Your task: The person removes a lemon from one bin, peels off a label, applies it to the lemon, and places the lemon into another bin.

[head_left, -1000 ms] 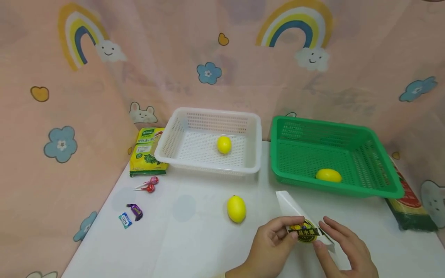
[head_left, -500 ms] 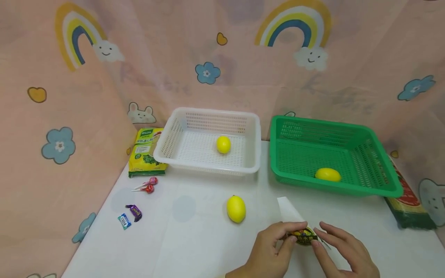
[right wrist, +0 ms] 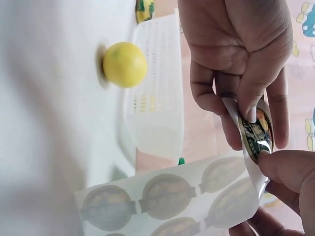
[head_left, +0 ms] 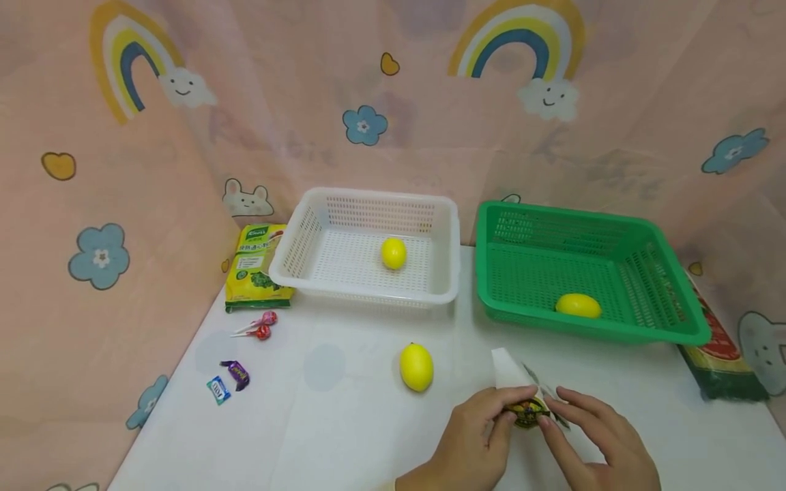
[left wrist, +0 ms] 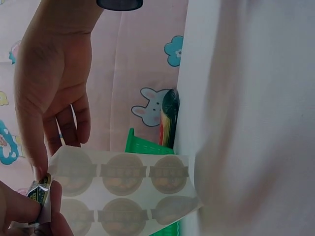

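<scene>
Both hands work on a white sticker sheet point(head_left: 507, 369) with round fruit labels, bent between them low in the head view. My left hand point(head_left: 471, 436) pinches the sheet at one dark label point(head_left: 528, 413) between thumb and index finger. From the other side my right hand point(head_left: 604, 440) has its thumb at the label's edge and its fingers behind the sheet. The right wrist view shows the label point(right wrist: 258, 132) curved, with both thumbs on it. Rows of labels show faintly through the backing point(left wrist: 145, 184) in the left wrist view. A lemon point(head_left: 416, 367) lies left of the hands.
A white basket point(head_left: 362, 292) and a green basket point(head_left: 589, 333) stand at the back, each with one lemon inside. A yellow packet point(head_left: 258, 269), two lollipops point(head_left: 260, 325) and two wrapped candies point(head_left: 236, 374) lie at left. Another packet point(head_left: 723, 365) lies at far right.
The sticker sheet has been tilted and bent more, so less of the label's face shows. Both hands have shifted slightly left, still at the sheet. Baskets and lemons keep their places.
</scene>
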### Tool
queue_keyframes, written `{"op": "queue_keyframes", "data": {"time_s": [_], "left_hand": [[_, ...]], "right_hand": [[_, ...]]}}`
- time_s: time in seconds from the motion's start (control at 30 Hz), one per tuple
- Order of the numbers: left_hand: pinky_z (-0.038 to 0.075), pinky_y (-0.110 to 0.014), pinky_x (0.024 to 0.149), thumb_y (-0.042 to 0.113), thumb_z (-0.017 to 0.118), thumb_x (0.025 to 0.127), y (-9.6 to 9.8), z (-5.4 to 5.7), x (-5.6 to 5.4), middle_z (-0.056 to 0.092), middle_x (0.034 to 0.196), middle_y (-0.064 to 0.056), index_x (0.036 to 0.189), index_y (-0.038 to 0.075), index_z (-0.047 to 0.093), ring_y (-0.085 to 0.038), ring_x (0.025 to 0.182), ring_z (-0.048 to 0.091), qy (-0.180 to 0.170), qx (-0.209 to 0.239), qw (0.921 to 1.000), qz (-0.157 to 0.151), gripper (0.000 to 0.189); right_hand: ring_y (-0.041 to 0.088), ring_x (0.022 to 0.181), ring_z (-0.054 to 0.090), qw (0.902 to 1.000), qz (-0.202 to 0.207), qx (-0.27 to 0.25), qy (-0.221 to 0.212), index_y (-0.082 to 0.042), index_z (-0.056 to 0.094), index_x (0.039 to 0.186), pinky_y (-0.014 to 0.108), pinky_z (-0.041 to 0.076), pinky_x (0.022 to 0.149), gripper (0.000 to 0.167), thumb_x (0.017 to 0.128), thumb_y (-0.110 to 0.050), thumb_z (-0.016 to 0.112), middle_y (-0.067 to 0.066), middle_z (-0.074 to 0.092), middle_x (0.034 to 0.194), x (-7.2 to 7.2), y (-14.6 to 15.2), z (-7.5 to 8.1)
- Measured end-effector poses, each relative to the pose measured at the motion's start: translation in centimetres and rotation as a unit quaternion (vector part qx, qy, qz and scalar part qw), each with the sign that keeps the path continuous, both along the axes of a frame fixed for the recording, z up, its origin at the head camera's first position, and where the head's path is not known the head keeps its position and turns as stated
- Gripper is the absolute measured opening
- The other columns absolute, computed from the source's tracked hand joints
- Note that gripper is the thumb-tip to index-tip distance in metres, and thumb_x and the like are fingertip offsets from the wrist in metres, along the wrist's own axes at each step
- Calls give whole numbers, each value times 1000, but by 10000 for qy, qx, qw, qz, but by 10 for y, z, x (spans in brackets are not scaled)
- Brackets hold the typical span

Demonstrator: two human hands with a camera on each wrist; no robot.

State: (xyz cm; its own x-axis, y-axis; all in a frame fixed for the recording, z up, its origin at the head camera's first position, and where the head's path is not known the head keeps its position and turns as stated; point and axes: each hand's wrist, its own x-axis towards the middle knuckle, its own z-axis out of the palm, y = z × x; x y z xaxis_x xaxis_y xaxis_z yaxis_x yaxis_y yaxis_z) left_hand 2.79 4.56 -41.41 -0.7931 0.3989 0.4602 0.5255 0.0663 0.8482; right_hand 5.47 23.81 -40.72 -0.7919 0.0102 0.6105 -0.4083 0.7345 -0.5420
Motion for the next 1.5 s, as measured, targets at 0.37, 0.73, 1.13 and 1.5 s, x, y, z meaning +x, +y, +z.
{"op": "queue_keyframes", "data": {"time_s": [0.37,0.73,1.13,1.5], "left_hand": [[53,-13,86,-10,57,102,1,-5,-2,68,135,-7,148,5,57,-3,106,64,111,-135,9984,529,48],[52,-10,79,-8,67,98,4,-10,-1,69,111,-7,149,2,58,-1,92,63,88,-75,9976,688,53],[46,-5,75,-11,65,97,11,-22,-4,66,98,-6,145,-1,61,-1,81,51,786,-425,9919,901,49],[58,-20,77,7,61,107,13,-16,-7,70,107,-4,143,2,65,2,90,57,-1249,845,9859,722,37]], "right_hand": [[-16,113,51,9995,-265,1,199,1,83,102,4,37,97,64,98,-61,67,20,75,105,-5,-11,3],[-16,109,51,9974,-663,60,-263,3,83,98,2,35,97,43,95,-40,81,16,77,104,-3,-15,0],[10,112,64,9530,-1988,-757,-2157,-7,84,94,3,33,86,14,83,-10,92,1,76,117,-6,-26,2],[35,109,65,9865,-1363,-133,-903,-2,77,88,9,28,95,20,77,3,92,10,74,114,-10,-26,-5]]}}
